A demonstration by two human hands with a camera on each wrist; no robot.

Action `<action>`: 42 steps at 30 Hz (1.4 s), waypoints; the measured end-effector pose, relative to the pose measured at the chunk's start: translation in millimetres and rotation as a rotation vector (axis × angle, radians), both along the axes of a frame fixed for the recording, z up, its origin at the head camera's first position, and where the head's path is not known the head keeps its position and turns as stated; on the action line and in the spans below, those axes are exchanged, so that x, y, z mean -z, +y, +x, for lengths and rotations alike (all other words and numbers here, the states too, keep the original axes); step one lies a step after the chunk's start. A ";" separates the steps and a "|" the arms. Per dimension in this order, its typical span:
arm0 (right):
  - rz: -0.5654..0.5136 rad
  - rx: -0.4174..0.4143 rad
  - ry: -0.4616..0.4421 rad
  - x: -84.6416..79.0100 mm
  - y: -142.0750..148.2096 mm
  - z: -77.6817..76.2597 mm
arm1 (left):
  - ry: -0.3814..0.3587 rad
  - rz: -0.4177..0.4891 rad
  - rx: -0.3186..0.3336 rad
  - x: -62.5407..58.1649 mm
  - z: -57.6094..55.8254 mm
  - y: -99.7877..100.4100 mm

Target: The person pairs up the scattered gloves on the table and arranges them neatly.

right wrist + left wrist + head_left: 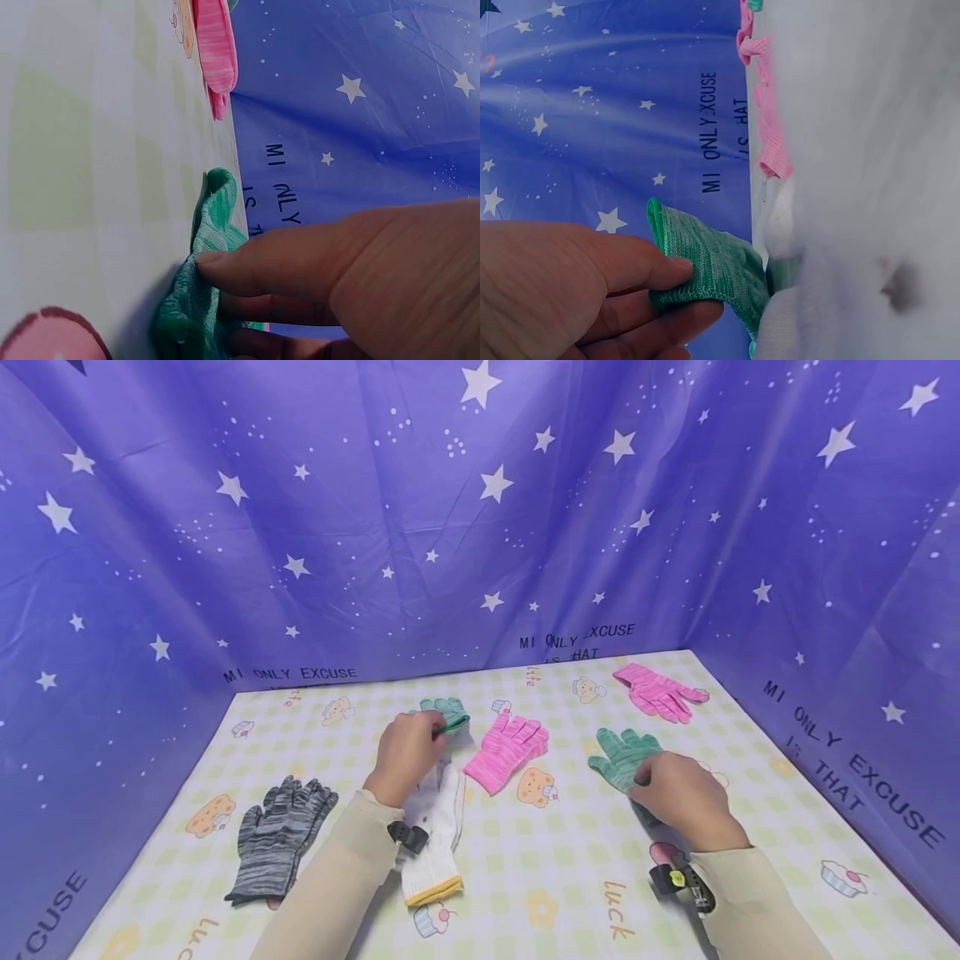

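Near the back middle of the table my left hand pinches the cuff of a green knit glove. The left wrist view shows that cuff raised between thumb and fingers. Toward the right, my right hand pinches a second green glove, whose fingers point away from me. Its gathered fabric is between thumb and fingers in the right wrist view. A white glove with a yellow-edged cuff lies beneath my left wrist, partly hidden. Between the hands lies a pink glove.
Another pink glove lies at the back right. A grey-and-black glove is at the left, beside my left forearm. The checked tablecloth covers the table. A purple star-printed curtain stands along the back and both sides.
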State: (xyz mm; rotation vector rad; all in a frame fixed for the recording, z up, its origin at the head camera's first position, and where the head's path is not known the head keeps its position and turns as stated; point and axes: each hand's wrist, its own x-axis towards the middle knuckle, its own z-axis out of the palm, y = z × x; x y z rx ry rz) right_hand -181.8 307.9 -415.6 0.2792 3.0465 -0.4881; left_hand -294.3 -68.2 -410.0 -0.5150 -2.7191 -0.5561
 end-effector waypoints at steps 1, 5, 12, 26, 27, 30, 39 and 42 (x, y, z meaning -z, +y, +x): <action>0.000 0.001 -0.003 -0.3 -0.7 0.1 | -0.001 -0.002 -0.003 0.0 -0.2 -0.3; 0.000 0.000 -0.009 -1.7 -3.0 0.4 | 0.001 0.008 -0.008 0.2 -0.7 -1.2; 0.007 -0.004 -0.009 -2.2 -6.0 0.1 | 0.022 0.042 -0.002 0.7 -1.2 -2.3; -0.007 -0.059 0.009 -0.8 -10.6 2.3 | 0.031 0.052 -0.003 -0.8 -2.4 -3.2; -0.008 -0.062 0.013 -0.8 -11.1 2.5 | 0.029 0.057 -0.006 -1.4 -2.5 -3.4; -0.009 -0.067 0.021 -1.4 -12.3 3.0 | 0.022 0.065 -0.012 -3.4 -2.5 -3.9; -0.005 -0.065 0.012 -0.7 -16.0 2.5 | 0.048 0.075 -0.003 -5.3 -3.2 -6.0; -0.007 -0.066 0.013 -0.5 -17.2 2.3 | 0.050 0.084 -0.003 -5.8 -3.4 -6.7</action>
